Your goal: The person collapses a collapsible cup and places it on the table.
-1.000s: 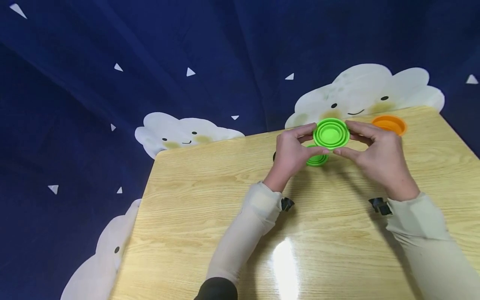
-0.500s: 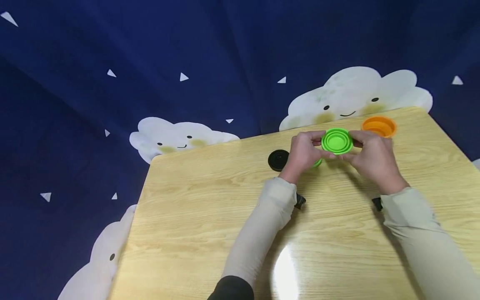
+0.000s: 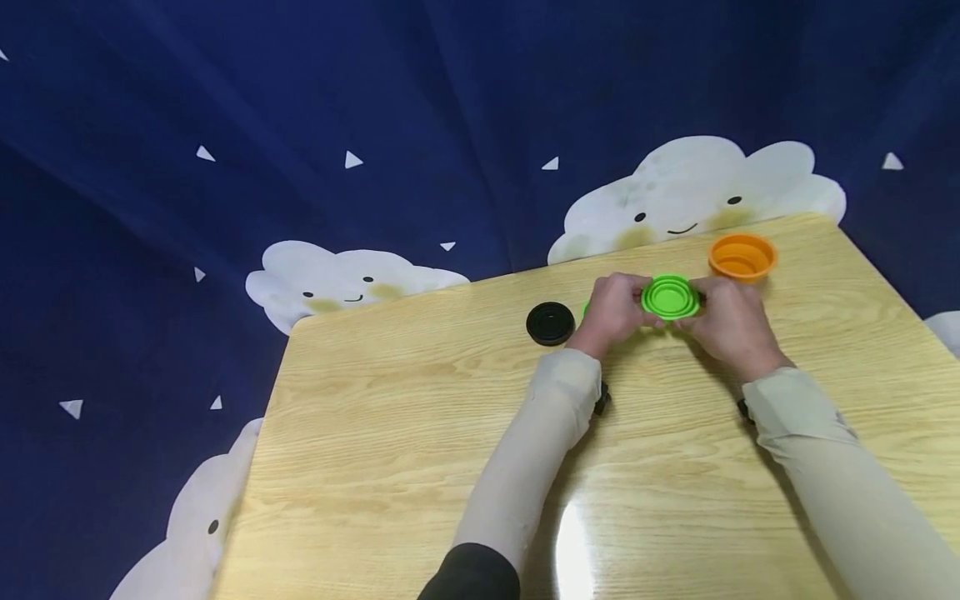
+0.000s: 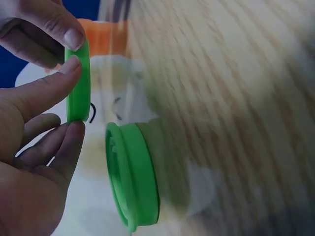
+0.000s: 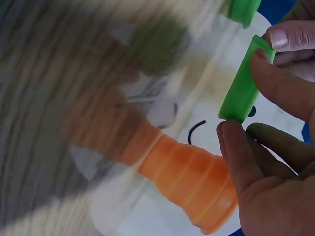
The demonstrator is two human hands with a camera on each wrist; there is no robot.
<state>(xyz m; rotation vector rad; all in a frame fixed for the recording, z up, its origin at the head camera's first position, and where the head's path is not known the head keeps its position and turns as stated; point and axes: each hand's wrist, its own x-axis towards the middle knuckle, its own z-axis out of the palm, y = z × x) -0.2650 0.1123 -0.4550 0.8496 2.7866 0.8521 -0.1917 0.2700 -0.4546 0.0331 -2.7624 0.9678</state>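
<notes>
A flattened green collapsible cup, its concentric rings facing up, is held level between both hands over the far right part of the table. My left hand pinches its left rim between thumb and fingers. On the opposite rim, my right hand pinches it the same way. Both wrist views show this cup edge-on as a thin green band, raised off the wood. A second green collapsible cup sits on the table below my left hand, which hides most of it in the head view.
An orange collapsible cup, pulled out tall with ridged sides, stands just beyond my right hand. Left of my left hand lies a flattened black collapsible cup. A dark blue curtain with white clouds borders the wooden table.
Both hands have lowered the green cup toward the table. The black cup has come out from behind my left hand, which now covers most of the second green cup.
</notes>
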